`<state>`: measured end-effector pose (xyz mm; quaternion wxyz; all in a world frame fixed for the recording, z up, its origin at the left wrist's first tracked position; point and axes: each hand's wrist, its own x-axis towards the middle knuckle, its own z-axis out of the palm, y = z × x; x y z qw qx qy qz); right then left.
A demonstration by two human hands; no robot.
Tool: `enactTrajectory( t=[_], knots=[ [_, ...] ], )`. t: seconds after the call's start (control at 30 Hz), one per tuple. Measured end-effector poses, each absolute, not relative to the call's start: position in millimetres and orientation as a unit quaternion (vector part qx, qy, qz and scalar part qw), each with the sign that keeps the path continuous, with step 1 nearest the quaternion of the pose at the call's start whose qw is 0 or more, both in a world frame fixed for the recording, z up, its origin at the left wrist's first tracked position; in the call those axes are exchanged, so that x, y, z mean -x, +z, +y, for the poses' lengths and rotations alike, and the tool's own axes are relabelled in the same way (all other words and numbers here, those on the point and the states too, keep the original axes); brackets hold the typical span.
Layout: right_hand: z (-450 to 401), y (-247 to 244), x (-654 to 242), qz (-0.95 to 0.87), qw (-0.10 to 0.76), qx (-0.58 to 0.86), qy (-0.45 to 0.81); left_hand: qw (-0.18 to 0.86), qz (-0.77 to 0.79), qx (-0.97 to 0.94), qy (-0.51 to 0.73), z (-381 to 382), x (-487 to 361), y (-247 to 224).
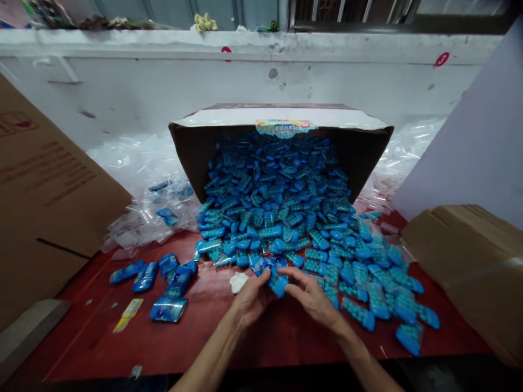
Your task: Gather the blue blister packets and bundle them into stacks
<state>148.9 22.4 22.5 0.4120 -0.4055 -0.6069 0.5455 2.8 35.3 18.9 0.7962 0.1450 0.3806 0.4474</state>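
Note:
My left hand is closed round a small clear bottle of teal beads with a blue cap, held cap toward me. A dark blue printed wrapper shows at its far end; whether it is round the bottle or behind it I cannot tell. On the other side, my right hand has its thumb and forefinger at the bottle's edge. Just beyond my hands, a large heap of like blue-capped bottles spills from a carton lying on its side. A crumpled white scrap lies beside my left hand.
Several wrapped blue bottles lie on the red table at left, near a yellow-and-white strip. Clear plastic sleeves are piled behind. Cardboard boxes stand at left and right. A white wall closes the back.

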Motion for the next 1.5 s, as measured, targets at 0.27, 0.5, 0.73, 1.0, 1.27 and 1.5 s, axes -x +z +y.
enactTrajectory(
  t=[0.27,0.5,0.73,1.0,1.27,1.5],
  knots=[
    [40,19,-165,-0.489,0.394,0.304,0.717,0.874,0.253,-0.205,0.361,36,5,26],
    [43,40,-175,-0.56,0.326,0.362,0.671,0.895,0.2,-0.246,0.313,41,0,27],
    [35,38,-175,-0.59,0.341,0.385,0.623,0.893,0.184,-0.261,0.316,37,-1,30],
    [21,16,-168,-0.587,0.408,0.416,0.562,0.866,0.23,-0.236,0.376,20,-12,28],
    [22,7,-164,-0.584,0.408,0.405,0.573,0.831,0.299,-0.205,0.422,11,-12,31],
    [39,9,-167,-0.691,0.345,0.542,0.33,0.658,0.347,-0.059,0.666,31,85,50]
  ],
)
